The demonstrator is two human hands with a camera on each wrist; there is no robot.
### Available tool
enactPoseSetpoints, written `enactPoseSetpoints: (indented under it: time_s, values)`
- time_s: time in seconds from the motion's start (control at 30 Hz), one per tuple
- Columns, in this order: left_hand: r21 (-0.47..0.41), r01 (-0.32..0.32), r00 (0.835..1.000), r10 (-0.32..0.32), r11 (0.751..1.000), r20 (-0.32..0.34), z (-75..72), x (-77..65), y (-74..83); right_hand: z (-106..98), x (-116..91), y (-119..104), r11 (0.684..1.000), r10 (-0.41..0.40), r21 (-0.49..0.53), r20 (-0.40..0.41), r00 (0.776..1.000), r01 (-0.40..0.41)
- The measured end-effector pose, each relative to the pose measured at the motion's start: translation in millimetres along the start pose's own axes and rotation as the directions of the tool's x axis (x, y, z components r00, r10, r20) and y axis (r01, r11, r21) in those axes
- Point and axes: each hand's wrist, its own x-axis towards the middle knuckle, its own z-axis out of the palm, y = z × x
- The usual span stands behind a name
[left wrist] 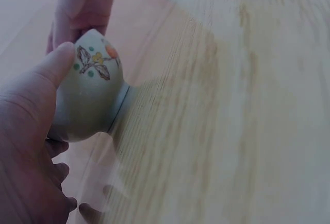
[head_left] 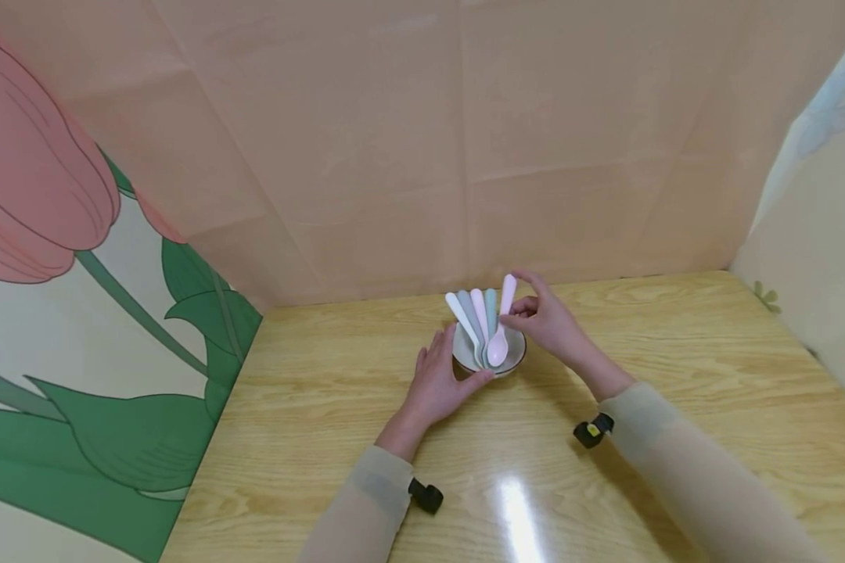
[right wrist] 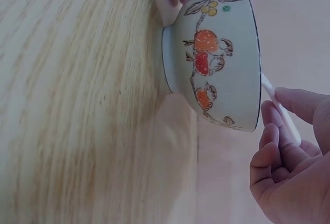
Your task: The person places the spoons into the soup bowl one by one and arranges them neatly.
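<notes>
A small bowl (head_left: 515, 346) with a dark rim and birds painted on its outside stands on the table. My left hand (head_left: 438, 383) grips its near left side, thumb at the near rim and fingers round the left. Inside lean a white spoon (head_left: 462, 316), a grey-blue spoon (head_left: 468, 306), a pink spoon (head_left: 479, 305) and a green spoon (head_left: 491, 306), handles fanned toward the back. At the bowl's right side my right hand (head_left: 551, 322) pinches the handle of a light pink spoon (head_left: 508, 293), its scoop down over the bowl. The right wrist view shows that handle between thumb and fingers.
The bowl stands toward the back of the wooden table (head_left: 310, 438), close to a plain pinkish cloth backdrop (head_left: 366, 195). A tulip-printed panel (head_left: 113, 438) borders the left side, and a pale printed panel (head_left: 824, 258) the right.
</notes>
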Motion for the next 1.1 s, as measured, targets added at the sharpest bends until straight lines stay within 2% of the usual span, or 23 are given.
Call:
enactPoseSetpoints:
  time_s: [1.1]
  values:
    - [0.003, -0.011, 1.000, 0.011, 1.000, -0.003, 0.0, -0.8, 0.0, 4.5, 2.6, 13.3, 0.994, 0.062, -0.092, -0.012, 0.998, -0.062]
